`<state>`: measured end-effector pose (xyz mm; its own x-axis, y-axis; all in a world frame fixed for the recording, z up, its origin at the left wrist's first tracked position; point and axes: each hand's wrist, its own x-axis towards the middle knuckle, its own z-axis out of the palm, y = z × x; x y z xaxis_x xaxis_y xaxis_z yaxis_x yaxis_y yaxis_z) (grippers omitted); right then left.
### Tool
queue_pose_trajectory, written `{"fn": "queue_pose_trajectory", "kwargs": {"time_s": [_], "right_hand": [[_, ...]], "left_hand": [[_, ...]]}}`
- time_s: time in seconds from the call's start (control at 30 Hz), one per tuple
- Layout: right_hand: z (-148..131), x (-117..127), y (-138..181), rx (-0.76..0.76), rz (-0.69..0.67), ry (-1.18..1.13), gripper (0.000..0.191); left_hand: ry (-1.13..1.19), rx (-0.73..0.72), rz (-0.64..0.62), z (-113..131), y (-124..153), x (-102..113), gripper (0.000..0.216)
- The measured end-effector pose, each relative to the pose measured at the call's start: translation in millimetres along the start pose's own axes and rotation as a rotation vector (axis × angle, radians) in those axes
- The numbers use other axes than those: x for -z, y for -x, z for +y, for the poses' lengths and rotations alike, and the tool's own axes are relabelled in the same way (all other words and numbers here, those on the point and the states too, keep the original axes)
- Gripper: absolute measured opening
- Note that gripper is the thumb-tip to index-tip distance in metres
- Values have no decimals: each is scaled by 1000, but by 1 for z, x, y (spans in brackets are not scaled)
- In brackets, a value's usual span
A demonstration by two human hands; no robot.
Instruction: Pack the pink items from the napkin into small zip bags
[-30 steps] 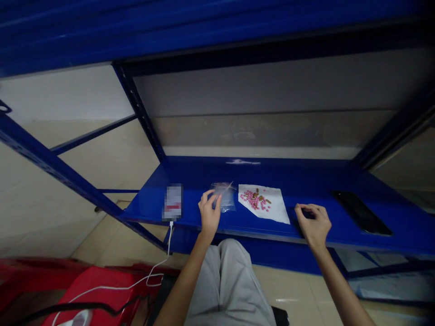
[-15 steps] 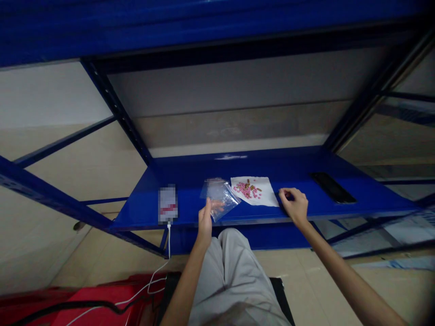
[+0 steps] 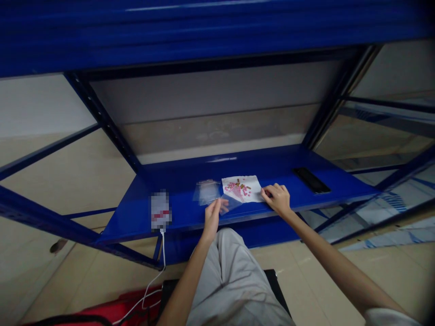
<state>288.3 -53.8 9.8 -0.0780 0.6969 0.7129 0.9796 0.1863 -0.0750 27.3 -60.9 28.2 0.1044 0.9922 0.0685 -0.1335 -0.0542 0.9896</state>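
Note:
My left hand pinches a clear plastic bag near the shelf's front edge; the bag reaches over the lower left of a white sheet of paper. On the paper lies a loose pile of small pink pills with several brownish-green capsules among them. My right hand is closed, its thumb and fingertips at the paper's right edge, seemingly gripping it. Left of the paper, more clear plastic bags lie flat, close behind my left hand.
A black phone lies on the right of the blue shelf. At the left front is a blurred-out device with a white cable hanging over the edge. Blue uprights flank the shelf, and another blue shelf is overhead.
My left hand has moved right with its bag, towards the paper, uncovering the bags lying on the shelf. My right hand stays at the paper's right edge. The whole view has shifted slightly.

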Motion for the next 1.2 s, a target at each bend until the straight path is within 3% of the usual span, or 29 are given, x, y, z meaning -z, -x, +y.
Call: {"fn": "queue_pose_trajectory", "kwargs": {"time_s": [0.07,0.27,0.47,0.6,0.7,0.83,0.93,1.0,1.2], "right_hand": [[-1,0,-1,-9,-32,-23,25],[-5,-3,-10,172,-243,-18,28],[1,-15,-18,33,-59,-41,28],[-7,-9,-19,-78,-15,-90,30],[-33,1,-18,-232,-58,-314,36],[-72,12,-17,-455,-395,-913,48],[-85,17,-13,-531,-588,-1202,34],[-87,19,-9,-608,-632,-1322,26],[-85,18,-4,-813,-607,-1502,32]], "left_hand": [[20,5,-30,-1,-6,-3,38],[-12,80,-189,-9,-14,-9,46],[-7,137,-130,-19,-12,-4,55],[-27,132,-104,-19,-13,-4,57],[-14,134,-92,-19,-14,-5,56],[4,115,-75,-18,-13,-6,58],[3,123,-37,-18,-13,-7,59],[7,135,-23,-19,-13,-8,60],[66,172,-78,-20,-15,-7,63]]}}
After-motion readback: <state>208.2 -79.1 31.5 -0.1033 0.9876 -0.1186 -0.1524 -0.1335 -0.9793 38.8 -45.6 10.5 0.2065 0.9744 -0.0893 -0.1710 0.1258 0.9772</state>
